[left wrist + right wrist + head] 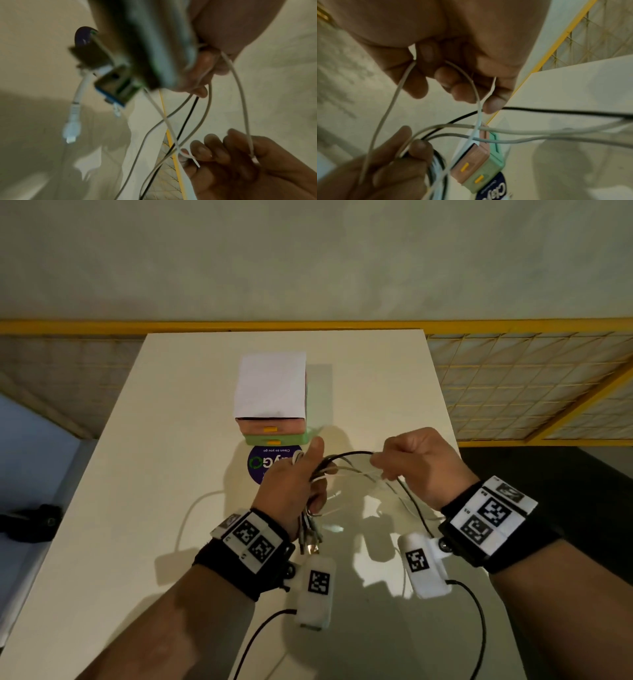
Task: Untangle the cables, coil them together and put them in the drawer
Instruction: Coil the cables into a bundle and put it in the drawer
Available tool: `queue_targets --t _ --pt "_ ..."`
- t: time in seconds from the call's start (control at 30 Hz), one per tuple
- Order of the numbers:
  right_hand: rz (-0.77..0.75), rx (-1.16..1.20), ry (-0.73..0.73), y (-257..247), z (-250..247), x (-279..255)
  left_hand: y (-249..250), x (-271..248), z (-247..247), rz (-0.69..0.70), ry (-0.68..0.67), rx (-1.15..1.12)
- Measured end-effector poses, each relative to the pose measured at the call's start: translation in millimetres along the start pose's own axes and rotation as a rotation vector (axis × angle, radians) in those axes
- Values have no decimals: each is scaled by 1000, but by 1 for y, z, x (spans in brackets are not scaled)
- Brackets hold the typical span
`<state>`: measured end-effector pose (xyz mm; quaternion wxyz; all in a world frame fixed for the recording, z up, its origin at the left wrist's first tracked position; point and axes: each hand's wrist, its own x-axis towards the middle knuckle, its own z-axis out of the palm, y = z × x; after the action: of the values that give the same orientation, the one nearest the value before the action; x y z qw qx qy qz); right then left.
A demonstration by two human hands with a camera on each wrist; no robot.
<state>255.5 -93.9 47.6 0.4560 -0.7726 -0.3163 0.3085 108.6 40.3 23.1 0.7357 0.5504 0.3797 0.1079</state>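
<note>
Cables [342, 470] are bunched up in the left hand [291, 491], fingers curled round the bundle with the thumb sticking up, and the plug ends dangle out below the wrist, just above the table [137, 474]. A white connector [71, 133] hangs off to one side in the left wrist view, which is pretty blurry otherwise. Strands run across from there to the right hand [418, 467], which is also curled, pinching a thin white cable [477, 97] between fingertips and thumb; a black cable [556, 111] arcs between the two hands right by it, can't tell if that one is actually gripped by the right fingers. Both hands are up off the table, close together but not touching. More white cable trails onto the tabletop to the left of the left wrist.

Just past the hands sits a small drawer unit [274, 433], pink drawer [469, 162] over green drawer [482, 177], both with orange handles and both closed, white top on it. A purple round sticker [260, 465] lies on the table touching its front. Yellow mesh fencing [531, 378] stands behind the table.
</note>
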Motion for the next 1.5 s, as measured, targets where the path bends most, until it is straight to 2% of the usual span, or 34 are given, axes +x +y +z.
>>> queue_targets --t 0.03,0.1,0.17,0.23,0.27,0.33,0.43,0.5,0.6,0.7,0.83,0.93,1.1,1.17,1.2,1.27,1.33,1.4,1.5 --pt "-20 -110 31 4 2 2 1 1 1 16 25 36" --pt "-97 -229 48 3 8 2 3 3 2 71 -19 81" --pt "-127 -245 -121 -2 16 3 2 5 1 124 -100 173" --pt "-94 -243 -304 -8 30 4 2 7 -1 156 -136 268" --pt "-103 -272 -337 -9 37 6 2 7 -1 161 -133 288" --pt "-140 -387 -298 -8 47 10 1 8 -2 144 -59 255" --pt "-202 -521 -286 -9 49 8 1 13 -8 43 164 -15" --pt "-227 -544 -323 -14 47 1 2 16 -16 -45 198 -295" --pt "-233 -679 -387 -8 46 -9 9 19 -33 -48 79 -573" --pt "-145 -794 -390 18 41 -7 22 13 -50 27 -119 -632" --pt "-109 -774 -311 41 40 5 29 2 -48 40 -302 -520" --pt "-145 -756 -201 37 41 10 27 -1 -40 10 -333 -411" --pt "-58 -617 -21 17 38 8 27 -4 -34 12 -330 -197" --pt "-166 -491 127 6 33 5 28 -5 -35 17 -339 -106" --pt "-245 -412 149 -2 30 4 30 -6 -36 13 -360 -80" --pt "-402 -261 55 -20 31 3 31 -8 -36 -10 -419 -70" --pt "-440 -164 -110 -33 39 8 31 -10 -34 -33 -463 -68" --pt "-312 -78 -238 -39 44 16 33 -12 -34 -42 -488 -83" --pt "-196 0 -318 -39 37 22 36 -14 -39 -25 -514 -168"
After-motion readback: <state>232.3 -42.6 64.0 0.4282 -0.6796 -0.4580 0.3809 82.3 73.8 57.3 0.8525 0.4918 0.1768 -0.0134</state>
